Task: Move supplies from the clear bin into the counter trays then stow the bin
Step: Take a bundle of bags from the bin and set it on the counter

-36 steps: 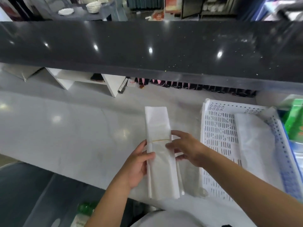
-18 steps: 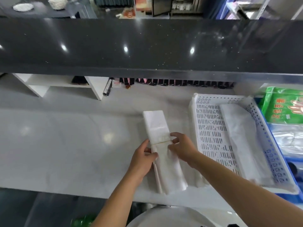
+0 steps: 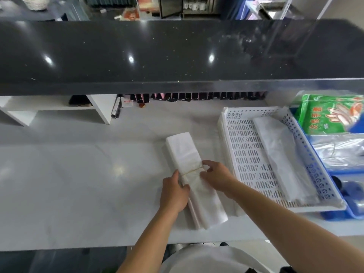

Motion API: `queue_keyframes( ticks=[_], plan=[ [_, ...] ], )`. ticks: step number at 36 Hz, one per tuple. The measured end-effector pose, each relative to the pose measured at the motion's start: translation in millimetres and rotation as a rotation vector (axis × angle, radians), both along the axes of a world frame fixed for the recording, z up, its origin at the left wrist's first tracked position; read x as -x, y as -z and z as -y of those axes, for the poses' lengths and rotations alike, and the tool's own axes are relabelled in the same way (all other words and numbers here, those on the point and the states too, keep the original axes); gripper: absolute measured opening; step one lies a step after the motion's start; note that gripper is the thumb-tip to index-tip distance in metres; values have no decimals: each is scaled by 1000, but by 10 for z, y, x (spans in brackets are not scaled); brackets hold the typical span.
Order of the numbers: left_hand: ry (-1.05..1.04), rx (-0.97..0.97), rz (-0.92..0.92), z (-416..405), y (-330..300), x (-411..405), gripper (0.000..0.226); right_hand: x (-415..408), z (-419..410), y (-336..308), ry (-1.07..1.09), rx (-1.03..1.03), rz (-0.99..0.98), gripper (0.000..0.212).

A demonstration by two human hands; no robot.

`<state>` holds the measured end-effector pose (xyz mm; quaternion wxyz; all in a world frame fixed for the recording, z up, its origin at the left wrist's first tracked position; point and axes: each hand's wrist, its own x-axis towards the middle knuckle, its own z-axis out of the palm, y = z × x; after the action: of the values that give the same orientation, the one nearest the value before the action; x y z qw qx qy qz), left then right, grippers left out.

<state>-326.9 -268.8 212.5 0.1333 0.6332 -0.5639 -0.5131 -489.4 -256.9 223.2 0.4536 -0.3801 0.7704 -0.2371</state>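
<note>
A long white bundle of plastic bags (image 3: 183,152), tied round its middle with a rubber band, lies on the white counter (image 3: 78,174). My left hand (image 3: 173,192) grips the bundle's left edge just below the band. On the right side, my right hand (image 3: 214,176) pinches the bundle at the band. To the right stands a white perforated tray (image 3: 246,154) with another white bag bundle (image 3: 279,154) lying in it. The clear bin is not in view.
A blue tray (image 3: 352,211) at the far right holds a green glove packet (image 3: 332,115) and clear bags (image 3: 340,150). A dark raised counter ledge (image 3: 177,56) runs across the back, with a white shelf unit (image 3: 98,109) and dark sachets (image 3: 197,95) beneath it.
The view has shifted so the trays show more fully. Both hands stay on the bundle, which has turned slightly, its far end now leaning left.
</note>
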Motion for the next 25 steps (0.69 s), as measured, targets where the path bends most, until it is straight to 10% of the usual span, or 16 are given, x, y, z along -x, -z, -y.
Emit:
queue_keyframes(
  ticks=[9, 13, 25],
  plan=[
    [-349, -369, -499, 220, -107, -82, 54, 0, 20, -137, 78, -109, 339, 45],
    [-262, -510, -627, 337, -220, -231, 19, 30, 0, -322, 58, -49, 452, 40],
    [228, -315, -801, 332, -898, 324, 51, 731, -402, -1020, 30, 151, 617, 36]
  ],
)
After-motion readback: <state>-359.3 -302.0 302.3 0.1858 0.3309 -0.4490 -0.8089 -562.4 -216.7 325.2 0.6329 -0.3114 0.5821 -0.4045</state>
